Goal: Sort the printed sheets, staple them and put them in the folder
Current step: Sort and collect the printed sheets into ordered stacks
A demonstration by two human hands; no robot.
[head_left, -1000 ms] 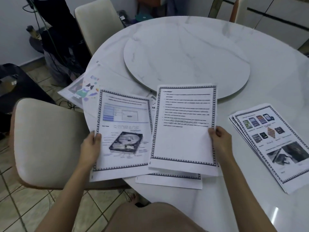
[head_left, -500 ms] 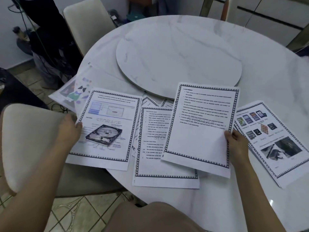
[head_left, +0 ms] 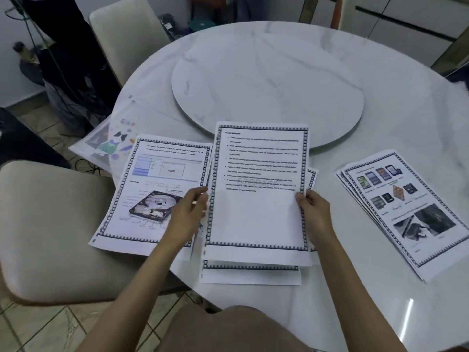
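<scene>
On counter, turntable. The text sheet is just near-side of turntable, over a pile; disk sheet near-left of turntable. Judged step: square text sheet onto pile, edges flush before letting go. Grip: right hand pinches its right edge; left hand at its left edge, cannot tell if clamped.

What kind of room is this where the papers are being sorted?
Most likely a home dining area: a round marble-look table with a turntable at its centre, cushioned dining chairs around it, and a tiled floor.
</scene>
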